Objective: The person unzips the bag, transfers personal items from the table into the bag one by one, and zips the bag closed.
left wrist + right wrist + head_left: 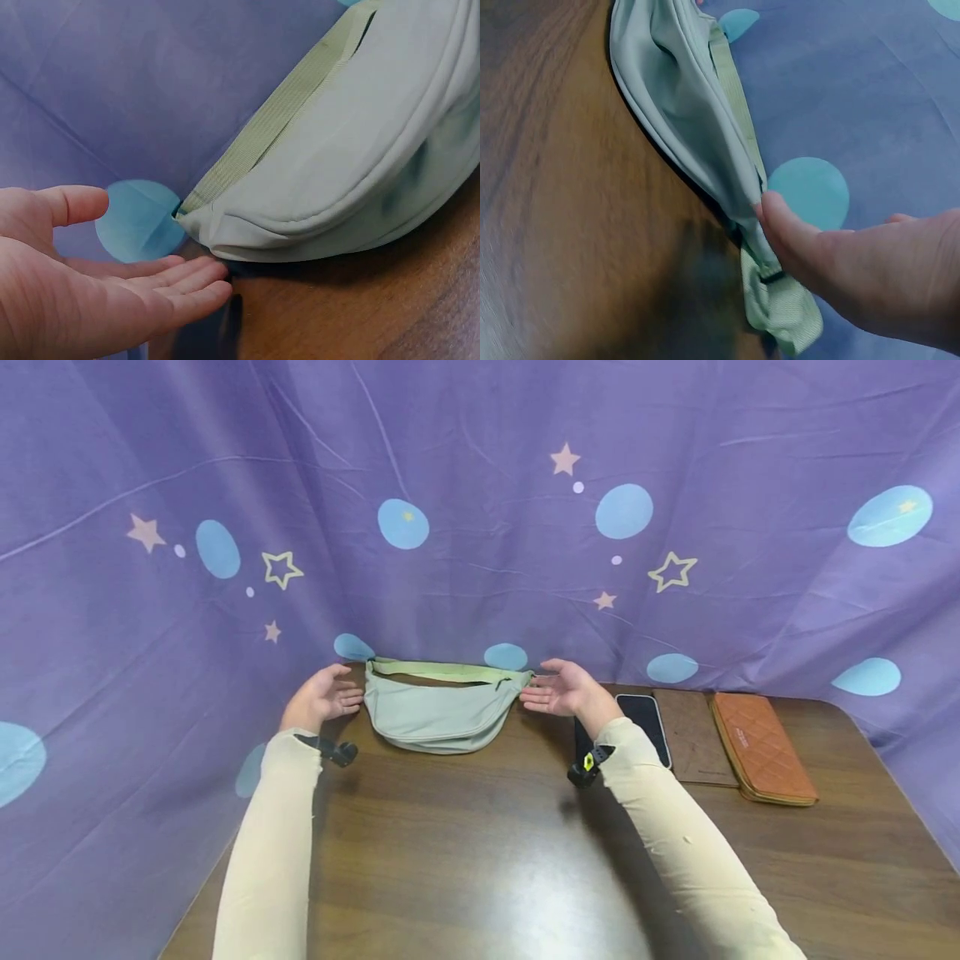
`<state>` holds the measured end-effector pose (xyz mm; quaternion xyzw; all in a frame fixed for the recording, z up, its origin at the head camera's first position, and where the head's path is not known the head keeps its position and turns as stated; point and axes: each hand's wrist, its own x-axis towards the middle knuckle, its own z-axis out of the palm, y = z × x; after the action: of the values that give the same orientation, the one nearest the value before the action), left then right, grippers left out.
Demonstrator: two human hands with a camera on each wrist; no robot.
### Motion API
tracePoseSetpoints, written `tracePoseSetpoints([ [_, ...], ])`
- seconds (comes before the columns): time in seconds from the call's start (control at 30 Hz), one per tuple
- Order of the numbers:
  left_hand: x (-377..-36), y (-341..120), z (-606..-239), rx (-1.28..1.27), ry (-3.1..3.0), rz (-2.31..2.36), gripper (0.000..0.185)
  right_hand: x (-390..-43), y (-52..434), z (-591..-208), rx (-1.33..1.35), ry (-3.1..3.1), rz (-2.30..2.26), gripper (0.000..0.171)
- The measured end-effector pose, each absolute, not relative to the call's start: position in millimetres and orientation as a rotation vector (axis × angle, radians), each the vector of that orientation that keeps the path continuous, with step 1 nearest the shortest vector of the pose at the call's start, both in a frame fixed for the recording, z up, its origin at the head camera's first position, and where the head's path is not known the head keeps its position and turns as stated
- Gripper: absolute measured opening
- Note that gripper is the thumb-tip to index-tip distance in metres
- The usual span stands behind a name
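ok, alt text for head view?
A person's left hand and right hand flank a pale green waist bag on a wooden table. A phone, flat brown item and quilted orange wallet lie to the right; purple patterned curtain behind.

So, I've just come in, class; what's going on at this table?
A person in cream sleeves has a hand at each end of a pale green belt bag, which lies on the wooden table by the purple curtain. The left hand and right hand are open; whether either touches the bag is hard to tell. To the right lie a phone, a flat brown item and a quilted orange-brown wallet.
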<state>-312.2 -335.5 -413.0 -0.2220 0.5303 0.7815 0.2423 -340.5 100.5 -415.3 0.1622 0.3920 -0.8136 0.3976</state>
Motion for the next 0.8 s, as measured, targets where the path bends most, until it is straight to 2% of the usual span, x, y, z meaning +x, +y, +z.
tracePoseSetpoints([
  [0.2,-315,-348,-426,-0.622,1.228,2.264,0.064,-343,91,-423,0.508,0.980,-2.067,0.065],
  [0.47,-315,-356,-444,-0.590,1.104,2.343,0.061,-344,95,-434,0.498,0.906,-2.090,0.065],
  [0.8,-314,-361,-447,-0.629,0.950,2.412,0.059,-346,97,-443,0.528,0.825,-2.132,0.064],
])
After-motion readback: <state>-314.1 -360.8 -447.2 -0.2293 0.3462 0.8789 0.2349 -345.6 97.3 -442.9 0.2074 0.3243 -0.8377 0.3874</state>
